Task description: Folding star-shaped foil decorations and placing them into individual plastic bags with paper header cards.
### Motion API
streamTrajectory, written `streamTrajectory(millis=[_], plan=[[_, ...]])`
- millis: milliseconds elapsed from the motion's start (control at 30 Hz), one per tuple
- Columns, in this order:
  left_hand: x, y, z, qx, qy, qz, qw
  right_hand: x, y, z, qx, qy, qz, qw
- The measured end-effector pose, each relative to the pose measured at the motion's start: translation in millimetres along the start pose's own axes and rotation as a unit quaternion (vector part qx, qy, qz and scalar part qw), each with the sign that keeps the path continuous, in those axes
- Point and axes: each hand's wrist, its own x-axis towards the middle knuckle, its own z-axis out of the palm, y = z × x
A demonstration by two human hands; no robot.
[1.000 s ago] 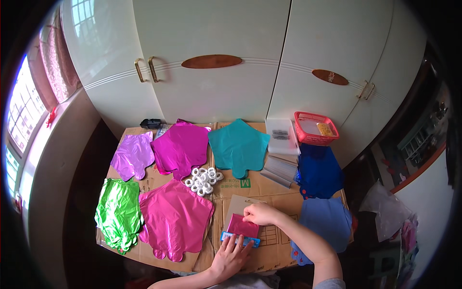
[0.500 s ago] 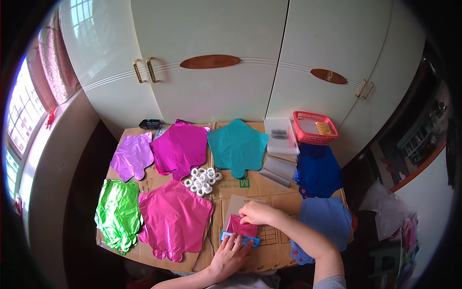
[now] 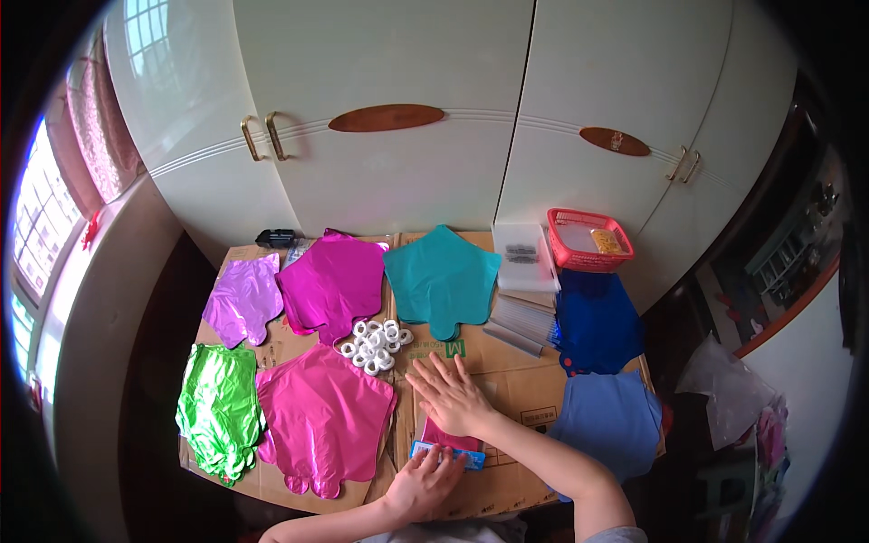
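Observation:
Front of centre, a small folded pink foil piece (image 3: pixel 463 443) lies on a card, with a blue strip (image 3: pixel 473 461) along its near edge. My left hand (image 3: pixel 422 486) rests its spread fingertips on that strip. My right hand (image 3: pixel 453 398) is flat and open over the pink foil, fingers fanned out, hiding most of it and the card. Just beyond my right fingertips is a heap of white rings (image 3: pixel 373 346). A large pink star-shaped foil balloon stack (image 3: pixel 328 416) lies flat to the left of my hands.
More flat foil balloons surround the cardboard top (image 3: pixel 534 385): green (image 3: pixel 217 407), lilac (image 3: pixel 243 299), magenta (image 3: pixel 337 282), teal (image 3: pixel 442 279), dark blue (image 3: pixel 597 321) and light blue (image 3: pixel 608 416). Clear sleeves (image 3: pixel 525 321) and a red basket (image 3: pixel 588 240) sit at the back right, before white cabinets (image 3: pixel 380 181).
My right hand has gone from closed fingers at the pink foil to a flat, spread palm over it, reaching farther left and away. My left hand stays on the blue strip.

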Motion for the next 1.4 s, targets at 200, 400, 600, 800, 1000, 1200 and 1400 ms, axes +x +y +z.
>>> streamTrajectory(millis=[200, 400, 600, 800, 1000, 1200, 1400], plan=[[7.0, -8.3, -13.3, 0.058, 0.057, 0.039, 0.996, -1.1, -1.8, 0.7, 0.019, 0.0, -0.002, 1.0], [9.8, -12.5, -18.8, 0.053, 0.078, 0.049, 0.994, -1.8, -2.2, 0.9, 0.01, 0.001, 0.006, 1.0], [11.9, -10.5, -5.4, 0.097, 0.075, 0.044, 0.992, -3.4, -2.5, 2.2, 0.006, 0.017, 0.008, 1.0], [13.7, -14.1, 1.7, 0.094, 0.082, 0.058, 0.99, 0.4, 9.9, -11.1, -0.076, 0.055, 0.083, 0.992], [15.1, -11.7, -5.4, 0.073, 0.078, 0.035, 0.994, 23.1, 67.2, -31.0, -0.078, 0.174, 0.025, 0.981], [13.6, 0.8, 11.0, 0.029, 0.007, -0.014, 0.999, 35.1, 226.4, -50.0, -0.111, 0.092, 0.213, 0.966], [9.8, 8.7, 15.9, 0.028, -0.039, -0.044, 0.998, 32.7, 230.2, -72.2, -0.053, -0.08, 0.262, 0.96]])
